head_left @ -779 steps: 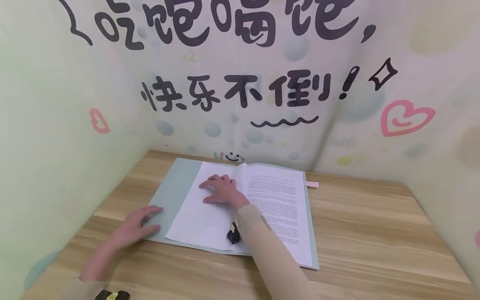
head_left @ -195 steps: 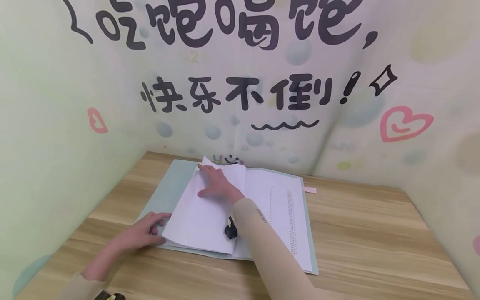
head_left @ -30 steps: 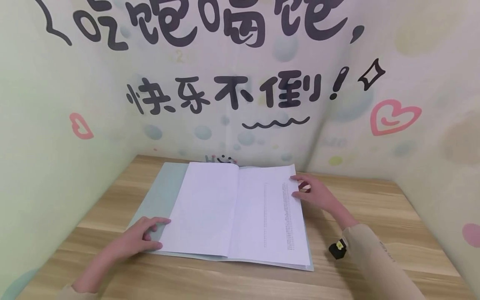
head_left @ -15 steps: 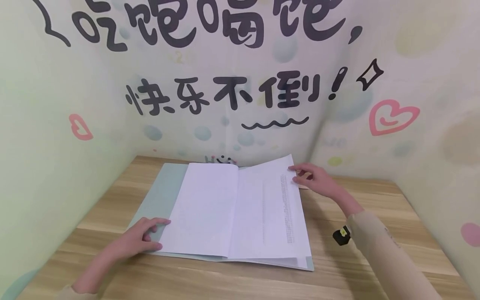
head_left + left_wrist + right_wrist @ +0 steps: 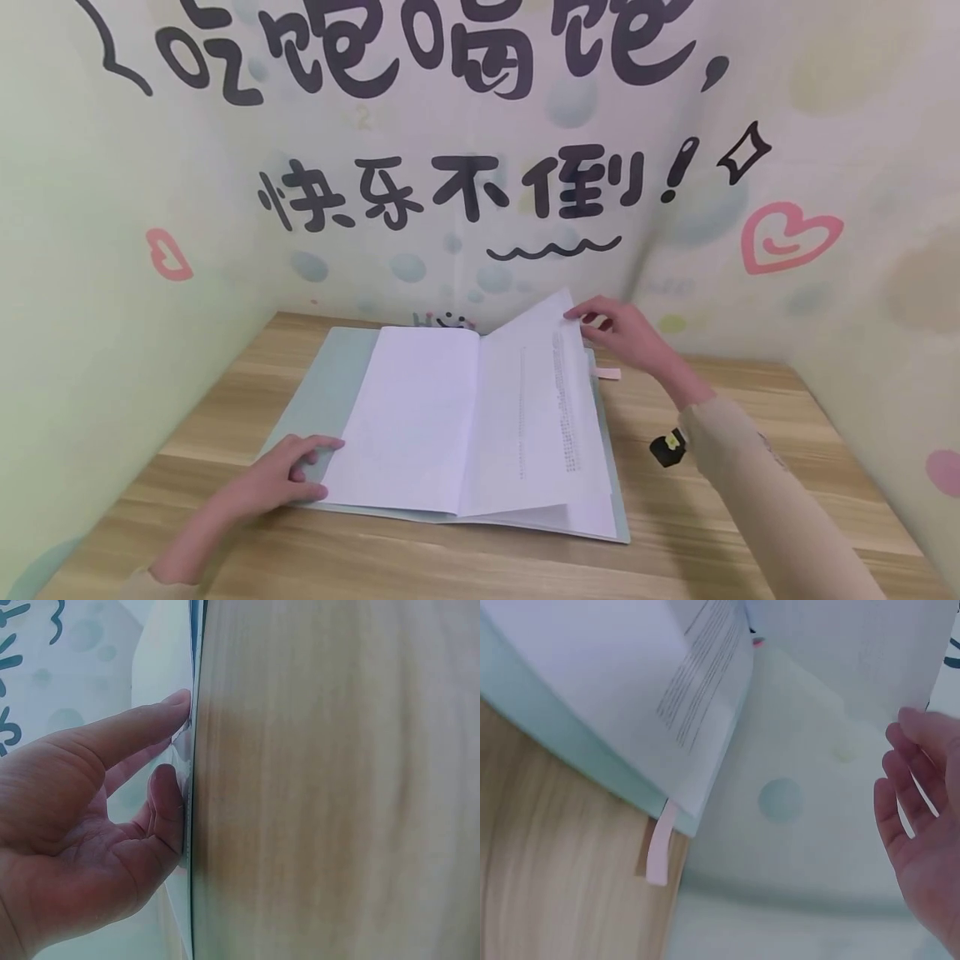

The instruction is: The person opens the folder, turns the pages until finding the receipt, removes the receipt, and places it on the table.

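An open book with a pale blue-green cover (image 5: pixel 330 375) lies on the table. My right hand (image 5: pixel 622 333) pinches the top outer corner of a right-hand page (image 5: pixel 517 417), lifting it so it slants up off the sheets below. Lines of print show on that page near its outer side. In the right wrist view, thumb and fingertips (image 5: pixel 907 720) meet at the raised page's edge, over printed text beneath. On the other side my left hand (image 5: pixel 281 475) rests on the cover, fingertips at the edge of the blank left page (image 5: pixel 405 417).
A pink tab (image 5: pixel 608 373) sticks out from the book's right side. The wooden table (image 5: pixel 720 467) runs back to a wall (image 5: pixel 465 275) printed with large black characters and hearts. A second wall (image 5: pixel 112 333) stands at the left. A black wrist device (image 5: pixel 667 448) hangs at the right sleeve.
Over the last second the right hand has raised the page corner up and leftward, baring sheets beneath. Earlier, this hand lay on the left page. The left hand has stayed at the left edge lately.
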